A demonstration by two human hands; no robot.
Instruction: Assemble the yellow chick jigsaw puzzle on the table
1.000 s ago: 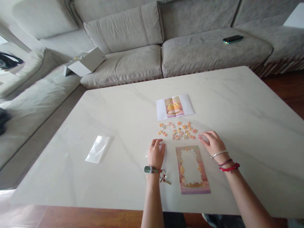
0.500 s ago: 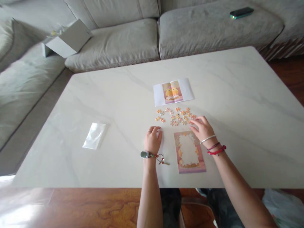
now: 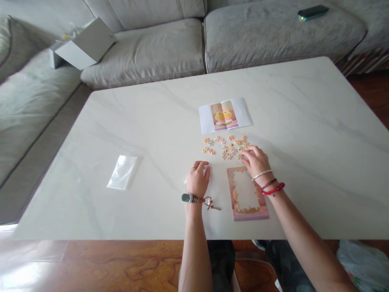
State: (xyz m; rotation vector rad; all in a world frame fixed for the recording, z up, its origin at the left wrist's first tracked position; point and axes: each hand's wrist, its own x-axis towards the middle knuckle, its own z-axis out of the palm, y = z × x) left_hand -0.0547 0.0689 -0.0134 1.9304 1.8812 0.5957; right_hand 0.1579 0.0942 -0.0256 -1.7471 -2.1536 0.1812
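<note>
My left hand (image 3: pixel 198 178) rests on the table with its fingers loosely bent and the thumb apart, holding nothing I can see. My right hand (image 3: pixel 257 162) reaches over the right edge of the loose jigsaw pieces (image 3: pixel 229 150), its thumb and forefinger a little apart at the nearest pieces. Below lies the jigsaw puzzle board (image 3: pixel 264 213), its pink and orange border filled round a pale bare middle. My right wrist partly covers the board's upper right side. Beyond the pieces is a creased reference picture sheet (image 3: pixel 206 119) showing a yellow figure.
A clear plastic bag (image 3: pixel 122 172) lies on the left of the marble-patterned table (image 3: pixel 158 117). Behind the table runs a grey sofa (image 3: pixel 161 48), with a white box (image 3: pixel 85 44) at left and a dark device (image 3: pixel 313 13) at right. A plastic bag (image 3: pixel 361 263) is on the floor.
My right hand has shifted slightly left over the pieces, its wrist now covering more of the board's right side. My left hand stays in place. The whole view has moved slightly.
</note>
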